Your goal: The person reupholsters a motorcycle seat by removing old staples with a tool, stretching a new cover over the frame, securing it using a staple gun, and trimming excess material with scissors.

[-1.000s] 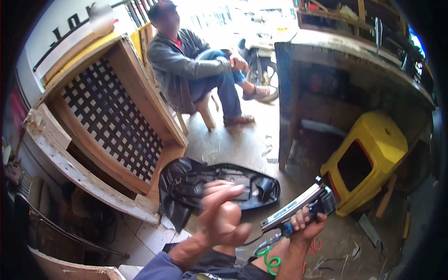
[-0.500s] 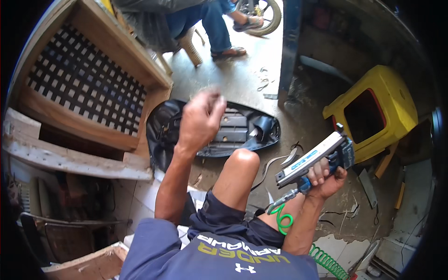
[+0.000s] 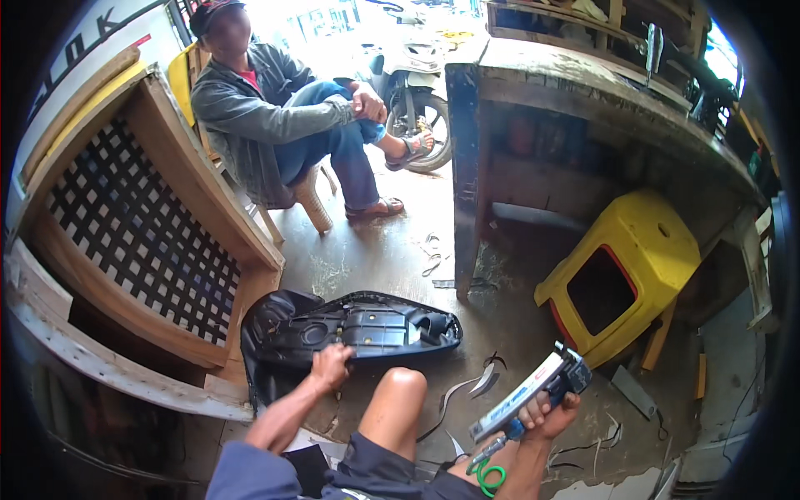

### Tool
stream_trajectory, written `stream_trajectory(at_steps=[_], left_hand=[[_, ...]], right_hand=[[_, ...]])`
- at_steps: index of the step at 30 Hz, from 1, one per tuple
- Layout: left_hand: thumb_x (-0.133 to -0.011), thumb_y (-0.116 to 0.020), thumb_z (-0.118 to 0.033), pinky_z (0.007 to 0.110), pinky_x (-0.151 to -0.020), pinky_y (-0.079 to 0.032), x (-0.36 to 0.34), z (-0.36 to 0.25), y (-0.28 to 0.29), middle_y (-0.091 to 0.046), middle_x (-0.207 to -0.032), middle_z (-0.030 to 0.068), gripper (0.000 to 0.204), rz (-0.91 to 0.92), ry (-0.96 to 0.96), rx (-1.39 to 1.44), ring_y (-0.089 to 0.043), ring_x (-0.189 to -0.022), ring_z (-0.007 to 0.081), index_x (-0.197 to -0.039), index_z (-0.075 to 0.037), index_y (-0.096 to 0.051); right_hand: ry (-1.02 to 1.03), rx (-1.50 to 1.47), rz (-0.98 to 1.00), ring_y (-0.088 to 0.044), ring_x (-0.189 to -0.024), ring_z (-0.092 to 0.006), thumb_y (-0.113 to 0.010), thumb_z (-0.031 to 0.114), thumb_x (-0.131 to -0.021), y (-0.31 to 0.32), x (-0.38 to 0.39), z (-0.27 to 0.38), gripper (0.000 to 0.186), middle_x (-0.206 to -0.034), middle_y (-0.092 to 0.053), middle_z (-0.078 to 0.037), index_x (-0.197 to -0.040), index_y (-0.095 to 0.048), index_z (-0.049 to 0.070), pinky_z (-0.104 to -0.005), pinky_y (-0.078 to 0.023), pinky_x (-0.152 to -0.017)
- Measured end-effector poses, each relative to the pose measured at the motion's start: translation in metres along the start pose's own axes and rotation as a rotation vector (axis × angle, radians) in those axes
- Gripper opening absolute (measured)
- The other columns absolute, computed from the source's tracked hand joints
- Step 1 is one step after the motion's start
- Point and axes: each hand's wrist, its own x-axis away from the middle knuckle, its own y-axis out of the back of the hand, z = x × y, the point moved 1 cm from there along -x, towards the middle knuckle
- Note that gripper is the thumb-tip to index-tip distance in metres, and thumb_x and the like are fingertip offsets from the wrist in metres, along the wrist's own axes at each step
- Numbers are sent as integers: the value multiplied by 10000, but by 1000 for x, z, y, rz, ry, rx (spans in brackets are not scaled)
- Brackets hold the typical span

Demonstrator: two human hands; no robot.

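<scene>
Left fingers (image 3: 342,352) lower, seat (image 3: 390,330) on floor (image 3: 358,265)

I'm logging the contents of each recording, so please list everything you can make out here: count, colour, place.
Seat: 1, black, underside up on the floor ahead
Staple gun: 1, silver and blue, in the right hand
Coiled hose: 1, green, below the staple gun
Webbed frame: 1, brown wood with black webbing, left
Stool: 1, yellow, tipped over, right
Workbench: 1, worn brown and dark, upper right
Seated person: 1, grey jacket, blue jeans, beyond the seat
Motorcycle: 1, pale, top centre
Scrap strips: several, grey and dark, on the floor
Left hand: 1, bare, at the seat's near edge
Right hand: 1, bare, fingers around the staple gun

Dim edge clutter: unclear.
</scene>
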Motion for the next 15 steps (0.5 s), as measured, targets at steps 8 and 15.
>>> stream_trajectory(at_steps=[8,15], left_hand=[[-760,-856,-307,476,-734,-565,45,-71,198,-671,-1035,128,437,76,-116,78,-711,-903,351,-1143,-137,-734],[-866,-653,-140,439,-541,-568,147,-160,124,-560,-964,121,386,254,-248,85,-686,-750,291,-1248,-118,-606]], right_hand=[[219,287,-261,-525,-543,-175,-558,406,-899,-35,38,36,512,-711,-564,-47,-1201,-601,-5,-353,-470,-494],[137,763,-1058,-490,-462,-150,-590,238,-872,-46,65,35,394,-627,-499,-13,-1206,-630,34,-318,-416,-412]])
